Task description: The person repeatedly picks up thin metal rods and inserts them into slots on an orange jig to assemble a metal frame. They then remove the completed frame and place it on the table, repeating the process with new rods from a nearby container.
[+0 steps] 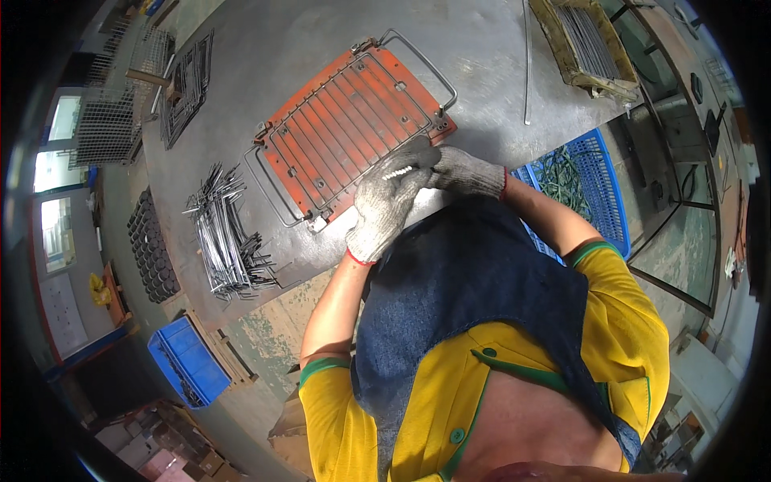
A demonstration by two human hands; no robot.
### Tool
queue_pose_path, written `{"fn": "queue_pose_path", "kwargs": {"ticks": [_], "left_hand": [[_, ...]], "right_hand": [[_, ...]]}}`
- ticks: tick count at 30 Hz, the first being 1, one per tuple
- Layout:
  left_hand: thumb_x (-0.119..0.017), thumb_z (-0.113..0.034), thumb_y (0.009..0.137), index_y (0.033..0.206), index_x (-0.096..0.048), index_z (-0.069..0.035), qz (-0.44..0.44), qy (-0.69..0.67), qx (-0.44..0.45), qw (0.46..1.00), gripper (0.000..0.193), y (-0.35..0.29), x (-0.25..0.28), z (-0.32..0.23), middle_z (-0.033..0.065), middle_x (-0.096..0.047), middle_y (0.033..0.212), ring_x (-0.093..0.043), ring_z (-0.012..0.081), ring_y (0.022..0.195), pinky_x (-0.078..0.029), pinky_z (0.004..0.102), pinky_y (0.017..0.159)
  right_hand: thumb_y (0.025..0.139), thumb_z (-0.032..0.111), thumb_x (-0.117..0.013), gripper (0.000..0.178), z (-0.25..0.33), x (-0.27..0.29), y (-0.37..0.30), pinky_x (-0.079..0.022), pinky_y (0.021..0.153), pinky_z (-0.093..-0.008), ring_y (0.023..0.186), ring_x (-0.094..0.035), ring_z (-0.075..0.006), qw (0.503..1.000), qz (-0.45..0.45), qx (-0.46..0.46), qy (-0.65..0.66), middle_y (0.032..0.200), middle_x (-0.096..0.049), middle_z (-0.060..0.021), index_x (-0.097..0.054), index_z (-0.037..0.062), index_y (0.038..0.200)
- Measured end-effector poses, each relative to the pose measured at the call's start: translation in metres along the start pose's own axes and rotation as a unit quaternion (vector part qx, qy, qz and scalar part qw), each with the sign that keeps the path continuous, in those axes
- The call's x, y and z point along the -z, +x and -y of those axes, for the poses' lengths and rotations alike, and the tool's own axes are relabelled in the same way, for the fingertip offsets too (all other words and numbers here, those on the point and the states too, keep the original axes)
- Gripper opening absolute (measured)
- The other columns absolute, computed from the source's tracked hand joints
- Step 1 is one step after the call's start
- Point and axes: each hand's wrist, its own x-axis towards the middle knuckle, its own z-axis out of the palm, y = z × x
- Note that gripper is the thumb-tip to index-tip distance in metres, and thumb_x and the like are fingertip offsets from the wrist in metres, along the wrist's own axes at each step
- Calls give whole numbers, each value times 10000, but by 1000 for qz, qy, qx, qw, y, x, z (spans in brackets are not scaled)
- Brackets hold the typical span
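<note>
An orange metal jig plate point(341, 132) lies tilted on the grey steel workbench point(482, 56), with a grid of thin wire rods resting across its face and a bent wire frame point(418, 60) looping beyond its far right end and its near left end. Both gloved hands meet at the plate's near right edge. The left hand point(385, 205), in a grey knitted glove with a red cuff, is curled with its fingers closed around something small and pale at the edge of the plate; what exactly is pinched there is too small to make out. The right hand point(466, 170), in a matching glove, lies just beside it and touching it, its fingers bent down onto the same spot; whether it is clamped on anything cannot be told.

To the left of the plate, a loose heap of bent wire pieces point(225, 233) lies on the bench, and farther left a dark stack of round parts point(152, 249) sits at the bench edge. At the far left corner stands a flat bundle of wire grids point(189, 84), with wire mesh baskets point(112, 112) beyond it. A long thin rod point(527, 64) lies on the bench to the right of the plate, near a worn tray of rods point(586, 40). A blue plastic crate point(598, 185) holding green tangled material sits on the right, and another blue crate point(189, 361) stands on the floor at the near left.
</note>
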Motion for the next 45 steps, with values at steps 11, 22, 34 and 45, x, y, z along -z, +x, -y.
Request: {"fn": "queue_pose_path", "kwargs": {"ticks": [11, 22, 34, 45], "left_hand": [[-445, -244, 1014, 1119, -517, 10, 55, -614, 211, 759, 285, 85, 18, 23, 157, -636, 982, -656, 284, 901, -566, 415, 841], [-507, -218, 988, 1109, -561, 55, 24, -475, 251, 843, 303, 126, 36, 41, 155, -672, 1000, -682, 254, 895, -584, 353, 792], [-530, -277, 926, 1216, -556, -45, -97, 367, -243, 892, 373, 141, 35, 68, 137, -561, 1241, -491, 311, 1190, -344, 455, 1036], [-557, -322, 894, 1196, -558, -64, -97, 444, -301, 839, 397, 145, 14, 53, 144, -528, 1250, -417, 355, 1233, -270, 522, 1064]], "right_hand": [[890, 254, -639, 302, 21, 2, 37, -531, 643, -291, 810, -654, -148, 924, 3, -190, 331, 892, -640, -46, -595, 20, 1075], [773, 8, -685, 440, 2, 25, 78, -525, 875, -341, 1025, -641, -247, 968, 119, -140, -171, 1094, -665, -100, -588, 70, 1197], [944, 294, -566, 389, 0, 18, 76, -589, 737, -371, 848, -700, -240, 884, -31, -344, 314, 964, -699, -164, -557, -7, 1192], [932, 316, -529, 315, -31, 75, 51, -529, 807, -432, 966, -649, -319, 893, -308, -247, -217, 1074, -642, -167, -574, 106, 1162]]}}
